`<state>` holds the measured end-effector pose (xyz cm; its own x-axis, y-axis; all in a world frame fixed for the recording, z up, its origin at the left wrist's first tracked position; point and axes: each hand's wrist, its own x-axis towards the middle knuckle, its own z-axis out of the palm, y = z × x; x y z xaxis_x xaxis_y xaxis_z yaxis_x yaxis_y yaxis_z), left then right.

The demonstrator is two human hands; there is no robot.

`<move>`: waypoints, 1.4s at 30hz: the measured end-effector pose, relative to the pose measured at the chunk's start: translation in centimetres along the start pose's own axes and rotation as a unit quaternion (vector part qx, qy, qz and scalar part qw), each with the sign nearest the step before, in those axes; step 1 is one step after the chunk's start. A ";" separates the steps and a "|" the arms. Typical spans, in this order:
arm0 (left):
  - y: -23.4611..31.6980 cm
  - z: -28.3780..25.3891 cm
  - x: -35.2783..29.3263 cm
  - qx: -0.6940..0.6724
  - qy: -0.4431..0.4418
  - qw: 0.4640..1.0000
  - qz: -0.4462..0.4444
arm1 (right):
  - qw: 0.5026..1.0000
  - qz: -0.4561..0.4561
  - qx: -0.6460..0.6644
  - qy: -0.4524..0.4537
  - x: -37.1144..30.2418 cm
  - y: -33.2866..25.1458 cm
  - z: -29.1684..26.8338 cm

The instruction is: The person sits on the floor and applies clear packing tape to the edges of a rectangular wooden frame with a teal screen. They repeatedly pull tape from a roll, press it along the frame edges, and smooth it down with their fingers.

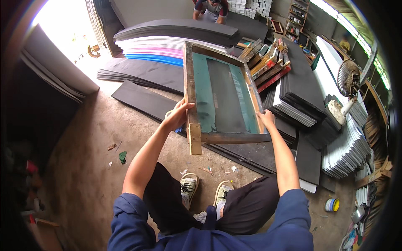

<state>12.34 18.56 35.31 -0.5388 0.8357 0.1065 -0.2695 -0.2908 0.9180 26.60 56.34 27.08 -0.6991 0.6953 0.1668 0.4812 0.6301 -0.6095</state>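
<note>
A wooden screen printing frame (234,137) is held up in front of me, tilted, with green mesh around a dark central band. My left hand (179,116) grips its left side rail, thumb over the wood and fingers wrapped behind. Something blue shows just under that hand, too small to name. On the opposite rail, near the lower right corner, my right hand (266,120) is closed around the wood. Below the frame lie long black sheets (243,154) on the floor, partly hidden by it.
Stacks of black, white, pink and blue sheets (155,58) stand ahead. More wooden frames (268,62) pile up at the right, beside further sheet stacks (301,92). A fan (348,79) stands far right, a small tin (332,205) lower right. Another person (211,10) bends at the back.
</note>
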 end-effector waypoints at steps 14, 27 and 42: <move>-25.5 -7.5 8.2 0.419 0.293 0.813 -0.278 | 0.986 0.117 -0.106 0.049 -5.1 10.8 8.3; -31.3 -10.4 8.5 0.544 0.275 0.776 -0.164 | 0.982 0.117 -0.111 0.098 -8.6 13.4 12.6; -25.4 -17.3 6.1 0.661 -0.158 0.684 -0.264 | 0.974 0.018 -0.208 -0.083 -11.1 11.5 13.6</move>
<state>2.11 22.95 6.02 -0.3893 0.7815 -0.4875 0.7100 0.5918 0.3816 32.72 51.17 7.65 -0.7370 0.6758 0.0031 0.6556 0.7161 -0.2394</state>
